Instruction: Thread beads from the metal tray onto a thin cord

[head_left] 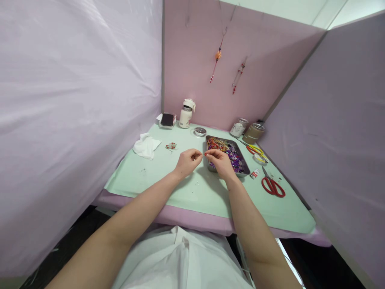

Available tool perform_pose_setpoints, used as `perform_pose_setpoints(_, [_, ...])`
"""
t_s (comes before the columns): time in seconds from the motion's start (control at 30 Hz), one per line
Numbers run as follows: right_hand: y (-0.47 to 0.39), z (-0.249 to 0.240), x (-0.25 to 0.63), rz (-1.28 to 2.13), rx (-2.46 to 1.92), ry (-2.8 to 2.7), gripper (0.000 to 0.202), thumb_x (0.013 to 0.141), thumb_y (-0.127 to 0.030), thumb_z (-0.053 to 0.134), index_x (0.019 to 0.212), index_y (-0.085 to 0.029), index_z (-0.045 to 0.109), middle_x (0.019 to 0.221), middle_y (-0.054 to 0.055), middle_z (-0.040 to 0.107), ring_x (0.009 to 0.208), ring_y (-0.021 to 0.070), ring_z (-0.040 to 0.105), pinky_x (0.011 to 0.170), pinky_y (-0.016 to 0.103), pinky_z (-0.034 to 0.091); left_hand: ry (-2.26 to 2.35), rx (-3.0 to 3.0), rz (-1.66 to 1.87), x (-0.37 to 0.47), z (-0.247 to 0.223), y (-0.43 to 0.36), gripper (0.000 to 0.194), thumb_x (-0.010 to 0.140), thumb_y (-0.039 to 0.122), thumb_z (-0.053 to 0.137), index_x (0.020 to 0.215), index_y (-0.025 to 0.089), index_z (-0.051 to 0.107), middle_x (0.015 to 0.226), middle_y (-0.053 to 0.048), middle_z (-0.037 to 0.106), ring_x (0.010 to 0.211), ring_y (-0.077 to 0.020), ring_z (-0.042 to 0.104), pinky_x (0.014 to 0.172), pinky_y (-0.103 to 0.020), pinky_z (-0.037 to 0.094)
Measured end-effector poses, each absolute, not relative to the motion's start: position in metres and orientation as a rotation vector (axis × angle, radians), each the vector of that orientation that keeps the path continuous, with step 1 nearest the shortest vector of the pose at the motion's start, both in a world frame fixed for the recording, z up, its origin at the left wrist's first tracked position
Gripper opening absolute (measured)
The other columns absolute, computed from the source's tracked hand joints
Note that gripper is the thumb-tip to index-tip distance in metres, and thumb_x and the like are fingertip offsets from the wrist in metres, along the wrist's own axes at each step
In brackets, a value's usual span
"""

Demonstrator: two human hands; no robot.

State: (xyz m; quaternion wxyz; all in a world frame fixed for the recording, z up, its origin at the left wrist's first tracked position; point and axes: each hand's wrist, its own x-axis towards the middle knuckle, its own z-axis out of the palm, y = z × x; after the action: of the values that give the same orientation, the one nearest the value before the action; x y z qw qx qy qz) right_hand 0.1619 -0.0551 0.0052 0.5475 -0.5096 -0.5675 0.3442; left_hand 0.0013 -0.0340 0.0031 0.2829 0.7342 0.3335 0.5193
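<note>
My left hand [190, 161] is pinched closed over the table, just left of the tray. Facing it, my right hand [220, 161] is also pinched, over the near left part of the tray. The fingertips of both hands almost meet. A tiny reddish bit shows at the right fingertips, too small to name; what the left fingers hold is hidden. Beneath the right hand, the dark metal tray [245, 165] holds purple beads [235, 159] and a tangle of red and gold cords [218, 143].
Red-handled scissors [272, 185], yellow-handled pliers [255, 150] and a small red-and-white packet [255, 174] lie right of the tray. Two jars [239, 127] and a white bottle [185, 116] stand behind. A white cloth [146, 146] and a small bead cluster [171, 146] lie left. Beaded strings [218, 55] hang on the wall.
</note>
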Motion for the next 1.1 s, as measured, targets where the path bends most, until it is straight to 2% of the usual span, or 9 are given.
perform_pose_setpoints(0.33, [-0.0555,0.0057,0.1619,0.809,-1.225,-1.379,0.026,0.066,-0.041,0.067,0.082,-0.02,0.066,0.07,0.0,0.061,0.057,0.0112,0.045,0.054,0.025,0.035,0.916,1.956,1.342,0.0014,0.0039,-0.035,0.013,0.075,0.025,0.056,0.072,0.016,0.064,0.063,0.001,0.058,0.057,-0.0091,0.046,0.06,-0.023,0.04])
perform_pose_setpoints(0.8, [-0.0591,0.0089,0.1587,0.814,-1.206,-1.387,0.022,0.067,-0.037,0.068,0.08,-0.02,0.066,0.073,0.001,0.063,0.061,0.0117,0.048,0.058,0.026,0.037,0.954,1.964,1.364,0.0018,0.0025,-0.0332,0.012,0.074,0.024,0.056,0.07,0.016,0.064,0.063,0.001,0.06,0.058,-0.0094,0.047,0.061,-0.023,0.04])
perform_pose_setpoints(1.0, [-0.0575,0.0079,0.1593,0.755,-1.194,-1.45,0.019,0.069,-0.037,0.067,0.078,-0.02,0.066,0.078,0.002,0.065,0.068,0.014,0.052,0.061,0.026,0.039,0.941,1.903,1.323,0.0019,0.0035,-0.0334,0.015,0.075,0.028,0.057,0.07,0.016,0.063,0.067,-0.001,0.063,0.061,-0.0107,0.05,0.062,-0.024,0.042])
perform_pose_setpoints(1.1, [-0.057,0.0064,0.1587,0.705,-1.2,-1.479,0.019,0.072,-0.037,0.064,0.08,-0.021,0.066,0.079,0.002,0.065,0.07,0.0152,0.054,0.061,0.027,0.04,0.938,1.773,1.248,0.0013,0.0041,-0.0312,0.02,0.074,0.034,0.058,0.071,0.015,0.064,0.065,-0.001,0.062,0.059,-0.0108,0.05,0.057,-0.024,0.041])
